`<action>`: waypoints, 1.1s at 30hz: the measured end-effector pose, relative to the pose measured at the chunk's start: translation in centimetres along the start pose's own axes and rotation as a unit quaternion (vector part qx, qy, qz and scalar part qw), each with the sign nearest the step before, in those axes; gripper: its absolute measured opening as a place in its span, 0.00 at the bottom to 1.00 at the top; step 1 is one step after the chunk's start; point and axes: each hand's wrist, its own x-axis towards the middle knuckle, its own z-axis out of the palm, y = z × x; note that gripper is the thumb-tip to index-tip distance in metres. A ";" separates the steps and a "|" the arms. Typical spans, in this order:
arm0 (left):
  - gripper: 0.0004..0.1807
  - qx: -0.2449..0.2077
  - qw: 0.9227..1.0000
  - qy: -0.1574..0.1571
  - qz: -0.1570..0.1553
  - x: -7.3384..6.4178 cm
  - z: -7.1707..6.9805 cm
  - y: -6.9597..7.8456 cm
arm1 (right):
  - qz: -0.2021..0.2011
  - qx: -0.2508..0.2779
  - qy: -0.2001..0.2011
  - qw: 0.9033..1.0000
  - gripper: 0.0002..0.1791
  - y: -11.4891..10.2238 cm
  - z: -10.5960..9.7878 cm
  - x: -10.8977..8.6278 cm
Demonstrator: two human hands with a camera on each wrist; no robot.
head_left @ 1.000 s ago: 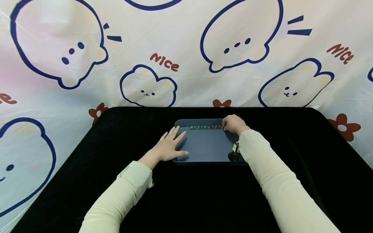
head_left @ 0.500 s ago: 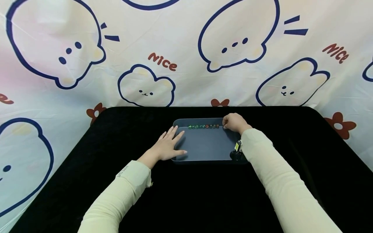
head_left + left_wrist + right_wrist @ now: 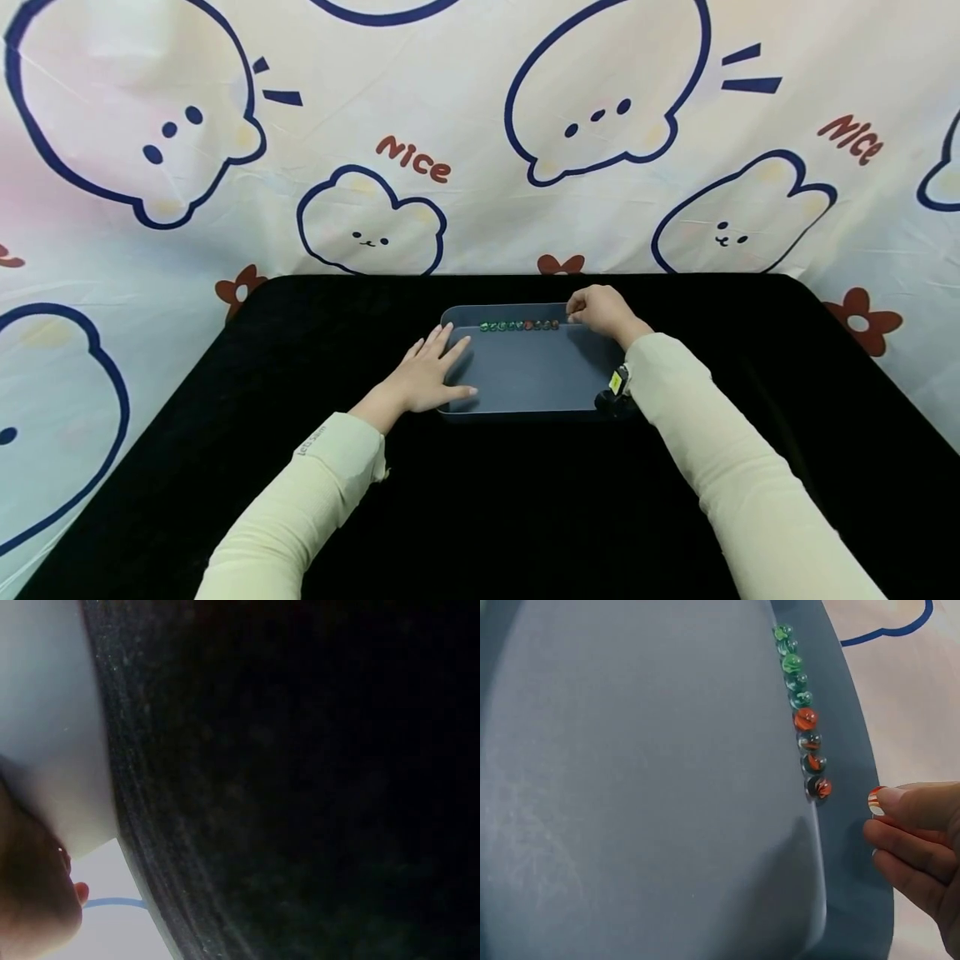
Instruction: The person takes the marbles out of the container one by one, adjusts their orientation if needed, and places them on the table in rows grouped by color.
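Observation:
Along the far wall of a grey tray (image 3: 517, 367), green and orange-red glass marbles (image 3: 802, 709) lie in a straight row. My right hand (image 3: 603, 311) is over the far rim, just right of the row's end. Between its thumb and forefinger it pinches an orange-and-white striped marble (image 3: 876, 801), partly covered by the fingers. With fingers spread, my left hand (image 3: 422, 375) rests on the tray's left side, the thumb reaching over the near left corner. In the left wrist view only a dark part of the left hand (image 3: 34, 885) shows beside the tray.
The tray stands on a black-covered table (image 3: 480, 508). Behind it hangs a pale cloth (image 3: 495, 225) with cartoon bears and flowers. A black wrist device (image 3: 617, 392) on the right arm hides the tray's near right corner.
My right hand has lifted slightly and moved a little away from the row's end. The left hand keeps its place on the tray. The whole head view has shifted slightly.

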 end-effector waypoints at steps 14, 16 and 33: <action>0.45 -0.010 1.000 -0.003 -0.003 -0.3 -0.1 0.1 | -0.013 0.056 0.007 0.998 0.08 -0.9 -0.6 -1.5; 0.45 -0.013 1.000 -0.003 -0.001 -0.4 -0.1 0.1 | -0.021 0.060 0.010 0.998 0.08 -1.2 -0.6 -1.7; 0.44 -0.008 1.000 -0.003 -0.007 -0.2 0.0 0.2 | -0.075 0.105 0.016 0.992 0.08 -4.3 0.3 -4.0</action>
